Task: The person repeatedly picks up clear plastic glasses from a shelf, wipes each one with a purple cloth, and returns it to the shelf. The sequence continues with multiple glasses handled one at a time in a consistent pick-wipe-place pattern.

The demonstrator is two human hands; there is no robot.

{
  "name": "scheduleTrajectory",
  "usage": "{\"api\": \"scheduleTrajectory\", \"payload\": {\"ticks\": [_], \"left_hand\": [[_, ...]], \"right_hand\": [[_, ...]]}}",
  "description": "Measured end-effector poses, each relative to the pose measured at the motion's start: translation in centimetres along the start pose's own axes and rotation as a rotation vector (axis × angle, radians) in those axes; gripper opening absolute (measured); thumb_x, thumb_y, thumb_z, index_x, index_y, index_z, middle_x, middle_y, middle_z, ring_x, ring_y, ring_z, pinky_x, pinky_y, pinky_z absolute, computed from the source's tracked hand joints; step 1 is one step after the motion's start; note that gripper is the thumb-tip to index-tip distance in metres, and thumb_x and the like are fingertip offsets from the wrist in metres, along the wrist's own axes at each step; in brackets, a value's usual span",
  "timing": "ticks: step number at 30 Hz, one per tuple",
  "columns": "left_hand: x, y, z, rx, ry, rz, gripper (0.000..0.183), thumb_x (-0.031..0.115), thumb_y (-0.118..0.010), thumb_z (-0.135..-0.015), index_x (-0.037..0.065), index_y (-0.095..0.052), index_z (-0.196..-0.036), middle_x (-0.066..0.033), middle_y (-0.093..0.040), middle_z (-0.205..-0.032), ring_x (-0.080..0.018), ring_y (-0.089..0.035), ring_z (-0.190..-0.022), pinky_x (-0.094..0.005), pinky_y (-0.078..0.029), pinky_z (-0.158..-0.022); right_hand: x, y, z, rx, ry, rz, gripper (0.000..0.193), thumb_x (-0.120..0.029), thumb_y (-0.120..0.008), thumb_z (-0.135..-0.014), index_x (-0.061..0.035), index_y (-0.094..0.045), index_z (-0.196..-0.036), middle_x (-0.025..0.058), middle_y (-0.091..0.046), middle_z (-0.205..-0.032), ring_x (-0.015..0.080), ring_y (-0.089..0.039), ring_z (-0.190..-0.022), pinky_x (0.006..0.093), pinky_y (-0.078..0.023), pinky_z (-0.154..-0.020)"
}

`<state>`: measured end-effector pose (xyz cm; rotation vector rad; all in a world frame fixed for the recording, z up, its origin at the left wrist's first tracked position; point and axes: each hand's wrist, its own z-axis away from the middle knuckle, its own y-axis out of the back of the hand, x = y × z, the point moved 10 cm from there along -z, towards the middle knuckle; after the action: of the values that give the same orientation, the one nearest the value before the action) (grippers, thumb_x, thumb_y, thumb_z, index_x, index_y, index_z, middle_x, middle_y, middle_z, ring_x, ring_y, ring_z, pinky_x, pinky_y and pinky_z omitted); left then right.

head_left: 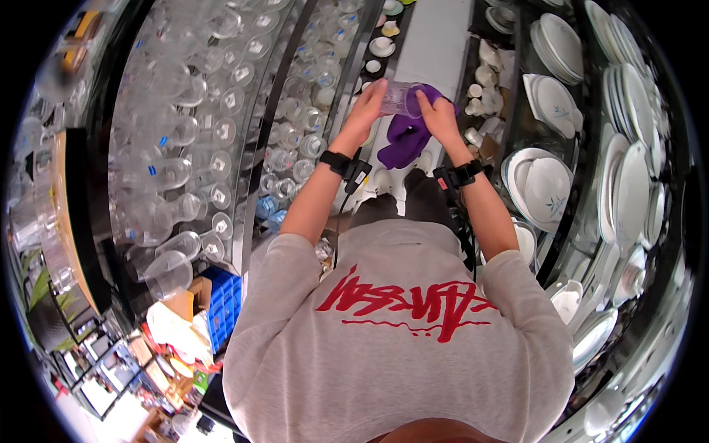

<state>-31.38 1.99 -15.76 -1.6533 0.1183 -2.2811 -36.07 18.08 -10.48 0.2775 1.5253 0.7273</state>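
Out in front of me, over the aisle, a clear drinking glass (pixel 399 99) lies sideways between my hands. My left hand (pixel 367 107) is closed round one end of it. At the other end, my right hand (pixel 439 118) grips a purple cloth (pixel 408 139) pressed against the glass, the thumb lying along the rim. Part of the cloth hangs down below the glass. Both wrists wear black straps with small boxes on them.
Shelves of clear stemmed glasses (pixel 171 173) and smaller glasses (pixel 284 134) line the left. White plates (pixel 543 188) stand stacked on the right-hand shelves, with small white crockery (pixel 485 76) nearer the aisle. A blue crate (pixel 224 306) and cardboard boxes sit lower left. The pale floor (pixel 436 44) runs between.
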Motion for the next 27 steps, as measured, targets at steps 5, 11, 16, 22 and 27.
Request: {"api": "scheduleTrajectory", "payload": {"ticks": [5,11,16,22,27], "left_hand": [[3.9,0.0,3.1,-0.038,-0.482,-0.59,0.056,0.022,-0.065,-0.081,0.014,-0.048,-0.134,-0.0131,-0.045,-0.133,-0.0256,-0.044,-0.122,-0.034,-0.039,-0.098],[3.4,0.1,4.1,0.016,-0.535,-0.991,0.087,0.012,-0.074,-0.064,0.013,-0.034,-0.141,-0.0118,-0.044,-0.131,-0.0356,-0.043,-0.121,-0.0423,-0.039,-0.1],[1.4,2.6,2.6,0.097,-0.404,-0.994,0.079,0.015,-0.078,-0.06,0.011,-0.042,-0.131,-0.012,-0.049,-0.123,-0.036,-0.05,-0.112,-0.0426,-0.046,-0.089],[-0.2,8.7,0.5,0.417,-0.373,-0.992,0.07,0.018,-0.081,-0.055,0.007,-0.049,-0.116,-0.0149,-0.057,-0.109,-0.0372,-0.053,-0.105,-0.0422,-0.044,-0.089],[-2.1,13.5,-2.3,0.641,-0.4,-1.233,0.074,0.029,-0.084,-0.053,0.005,-0.048,-0.113,-0.0156,-0.057,-0.105,-0.0354,-0.053,-0.104,-0.0471,-0.03,-0.103]], "right_hand": [[1.3,-3.3,-0.6,0.004,0.057,0.153,0.051,-0.035,-0.049,-0.094,0.009,-0.06,-0.071,0.0298,-0.056,-0.067,0.0471,-0.058,-0.07,0.0502,-0.046,-0.064],[1.5,-8.0,-1.4,-0.113,0.136,0.219,0.051,-0.033,-0.048,-0.095,0.0104,-0.059,-0.07,0.0298,-0.057,-0.066,0.0467,-0.059,-0.068,0.0497,-0.047,-0.063],[1.3,-11.4,-2.1,-0.249,0.138,0.222,0.054,-0.035,-0.045,-0.096,0.01,-0.059,-0.07,0.0298,-0.057,-0.067,0.0464,-0.059,-0.069,0.0497,-0.047,-0.064],[3.6,-11.2,-3.9,-0.284,-0.042,0.185,0.059,-0.042,-0.043,-0.096,0.0098,-0.061,-0.073,0.031,-0.058,-0.07,0.0473,-0.059,-0.074,0.0507,-0.047,-0.07],[9.7,-9.6,-5.1,-0.169,-0.091,0.146,0.062,-0.048,-0.047,-0.093,0.0096,-0.06,-0.074,0.0332,-0.057,-0.074,0.0495,-0.057,-0.081,0.0505,-0.045,-0.072]]}}
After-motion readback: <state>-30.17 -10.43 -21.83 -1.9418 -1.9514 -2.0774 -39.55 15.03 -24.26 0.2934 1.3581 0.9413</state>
